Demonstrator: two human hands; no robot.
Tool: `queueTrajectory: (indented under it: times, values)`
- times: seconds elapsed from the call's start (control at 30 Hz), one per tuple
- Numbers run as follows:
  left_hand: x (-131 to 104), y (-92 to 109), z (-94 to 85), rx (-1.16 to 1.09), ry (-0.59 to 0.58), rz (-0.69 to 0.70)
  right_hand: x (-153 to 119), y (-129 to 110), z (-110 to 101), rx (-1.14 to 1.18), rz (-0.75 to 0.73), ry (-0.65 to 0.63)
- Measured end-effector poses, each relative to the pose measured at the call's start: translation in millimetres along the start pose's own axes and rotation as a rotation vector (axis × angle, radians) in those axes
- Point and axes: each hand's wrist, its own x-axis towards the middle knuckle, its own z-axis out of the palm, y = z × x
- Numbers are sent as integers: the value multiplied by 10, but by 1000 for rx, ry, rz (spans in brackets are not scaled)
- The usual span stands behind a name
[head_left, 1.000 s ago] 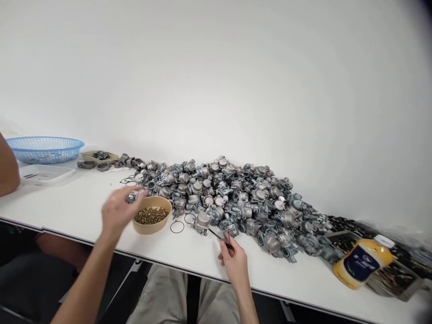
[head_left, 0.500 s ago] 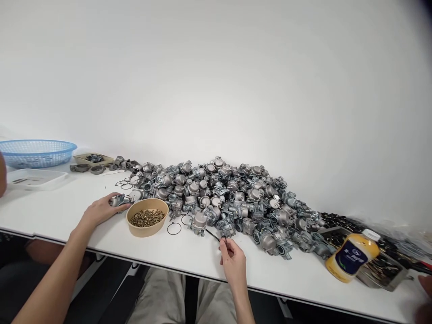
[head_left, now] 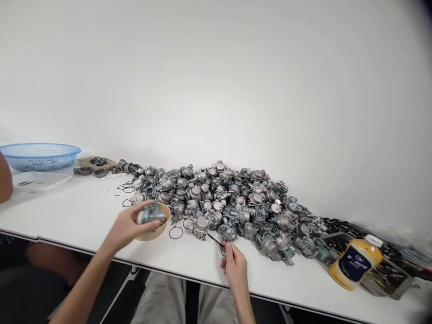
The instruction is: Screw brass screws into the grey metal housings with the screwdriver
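Observation:
My left hand (head_left: 126, 225) is closed around a grey metal carburetor (head_left: 150, 213), held up over the near left side of a tan bowl (head_left: 164, 229) of small brass-coloured parts. Low over the table front, my right hand (head_left: 235, 262) pinches a thin dark rod (head_left: 215, 240) whose far end points up and left toward a carburetor (head_left: 200, 226) at the pile's edge. A small dark loop shows at those fingertips; its kind is unclear. Thin black rubber rings (head_left: 176, 232) lie on the table between bowl and right hand.
A large pile of carburetors (head_left: 232, 198) spreads along the wall. To the right stand a yellow bottle (head_left: 356, 262) and a metal tray (head_left: 401, 288) of small parts. At left are a blue basket (head_left: 43, 155), a white tray (head_left: 64, 180) and another person's arm (head_left: 4, 180).
My left hand has lifted the carburetor from the table left of the bowl and carried it right, over the bowl. The right hand keeps its pinch on the rod, nearly unmoved.

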Motion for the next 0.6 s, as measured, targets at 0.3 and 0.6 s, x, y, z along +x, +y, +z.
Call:
queueTrajectory:
  times: [0.3, 0.6]
  values:
    - [-610, 407, 1345, 32, -459, 119, 28, 179, -42, 70, -75, 33]
    - [-771, 494, 1598, 0, -536, 190, -232, -241, -2, -89, -374, -77]
